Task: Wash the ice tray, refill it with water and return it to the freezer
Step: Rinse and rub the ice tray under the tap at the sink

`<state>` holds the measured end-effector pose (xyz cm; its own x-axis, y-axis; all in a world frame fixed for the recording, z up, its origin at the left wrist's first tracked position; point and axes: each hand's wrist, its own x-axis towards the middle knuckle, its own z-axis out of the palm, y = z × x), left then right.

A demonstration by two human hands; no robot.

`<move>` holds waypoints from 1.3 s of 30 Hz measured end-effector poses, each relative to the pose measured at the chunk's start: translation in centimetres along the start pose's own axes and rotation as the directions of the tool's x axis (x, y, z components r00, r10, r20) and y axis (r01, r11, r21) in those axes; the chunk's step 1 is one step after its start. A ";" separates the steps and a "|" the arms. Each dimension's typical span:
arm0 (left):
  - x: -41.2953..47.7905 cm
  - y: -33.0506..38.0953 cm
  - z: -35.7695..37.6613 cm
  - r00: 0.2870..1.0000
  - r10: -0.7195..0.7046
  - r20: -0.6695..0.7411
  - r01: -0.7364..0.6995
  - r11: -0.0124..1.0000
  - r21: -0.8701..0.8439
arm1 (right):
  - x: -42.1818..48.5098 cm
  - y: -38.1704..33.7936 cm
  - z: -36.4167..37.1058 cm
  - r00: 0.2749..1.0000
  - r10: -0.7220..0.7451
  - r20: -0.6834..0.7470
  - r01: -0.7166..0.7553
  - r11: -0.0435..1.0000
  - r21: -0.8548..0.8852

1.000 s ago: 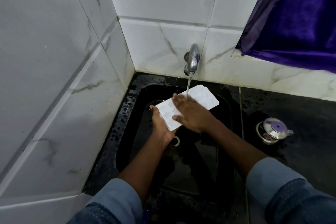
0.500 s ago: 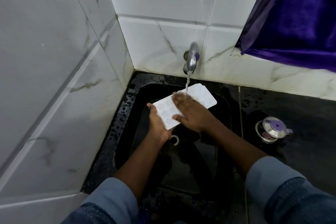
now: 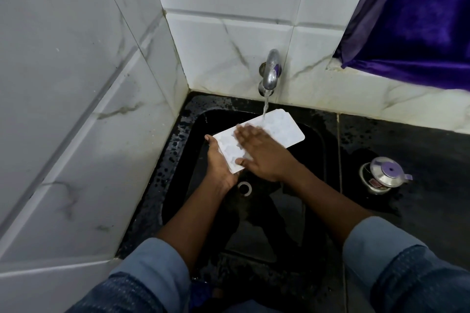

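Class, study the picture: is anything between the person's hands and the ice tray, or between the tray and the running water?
Nothing visible. The left hand holds the ice tray by its near end, the right hand lies flat on top, and the tap pours onto its far part.

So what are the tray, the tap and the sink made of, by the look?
Tray: white, matte, thin moulded cells; probably plastic. Tap: bright and mirror-shiny; polished metal, perhaps chromed. Sink: black, glossy where wet; stone or composite, hard to tell.
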<state>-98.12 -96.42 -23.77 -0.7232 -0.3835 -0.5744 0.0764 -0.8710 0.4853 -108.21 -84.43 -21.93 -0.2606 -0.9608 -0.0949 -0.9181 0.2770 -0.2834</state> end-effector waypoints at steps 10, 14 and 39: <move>-0.5 -0.3 -0.1 0.997 0.027 -0.067 -0.024 0.998 0.049 | -2.2 0.4 0.1 0.992 0.128 -0.021 -0.128 0.992 -0.008; -0.6 -0.5 -0.2 0.996 0.037 -0.087 -0.034 0.998 0.045 | -3.3 0.4 0.7 1.000 -0.011 -0.006 0.010 0.996 -0.094; -1.6 -1.0 0.0 0.992 0.080 -0.101 -0.081 0.997 -0.007 | -3.2 0.1 1.0 0.986 0.097 -0.139 -0.098 0.995 0.001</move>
<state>-96.99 -94.94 -23.35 -0.6414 -0.4812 -0.5975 0.1396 -0.8390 0.5259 -107.21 -81.33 -22.62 -0.3875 -0.9218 0.0115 -0.8879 0.3699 -0.2734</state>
